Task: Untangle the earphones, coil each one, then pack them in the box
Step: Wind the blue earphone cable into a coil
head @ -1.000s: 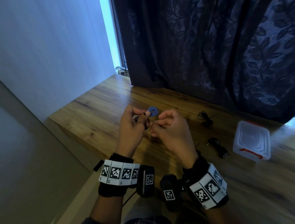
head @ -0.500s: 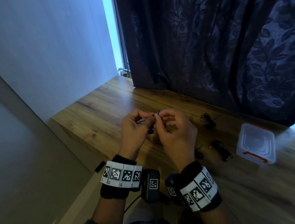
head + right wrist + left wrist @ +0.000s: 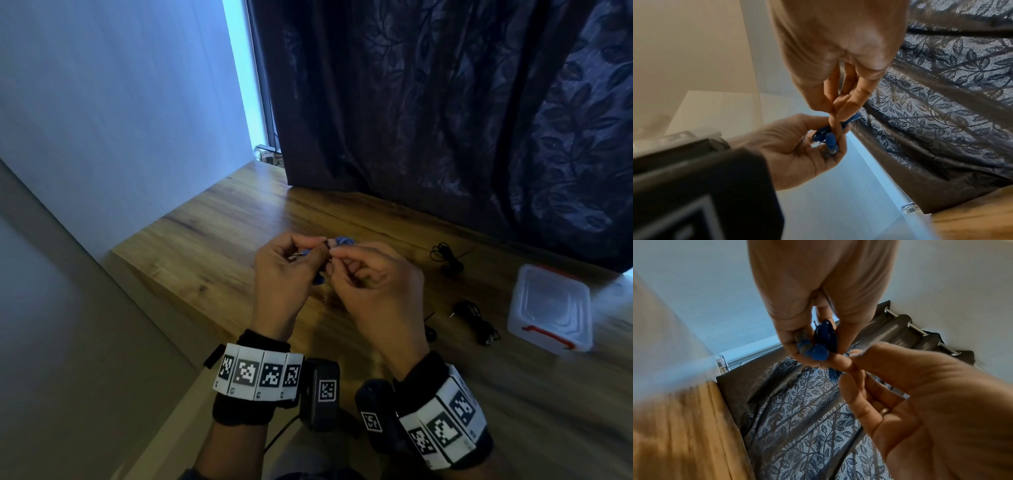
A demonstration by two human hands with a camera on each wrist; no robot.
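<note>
Both hands are raised above the wooden table (image 3: 212, 246), working a coiled blue earphone (image 3: 342, 241). My left hand (image 3: 284, 274) grips the blue coil (image 3: 825, 337) between thumb and fingers, its earbuds (image 3: 818, 353) bunched at the fingertips. My right hand (image 3: 370, 274) pinches the coil's cable (image 3: 854, 117) between thumb and forefinger, right against the left fingers. On the table to the right lie two black earphones, one bundle (image 3: 445, 258) farther back and another (image 3: 476, 320) nearer. A clear plastic box (image 3: 551, 305) with red latches and its lid on stands at the right.
A dark leaf-patterned curtain (image 3: 445, 120) hangs behind the table's far edge. A pale wall (image 3: 120, 102) borders the left side. A small black item (image 3: 430, 330) peeks out beside my right wrist. The table's left edge (image 3: 164, 284) drops off close to my left hand.
The hands came together, from holding the coil apart to pinching it jointly. The blue loop shows above the fingers again after being mostly hidden half a second ago.
</note>
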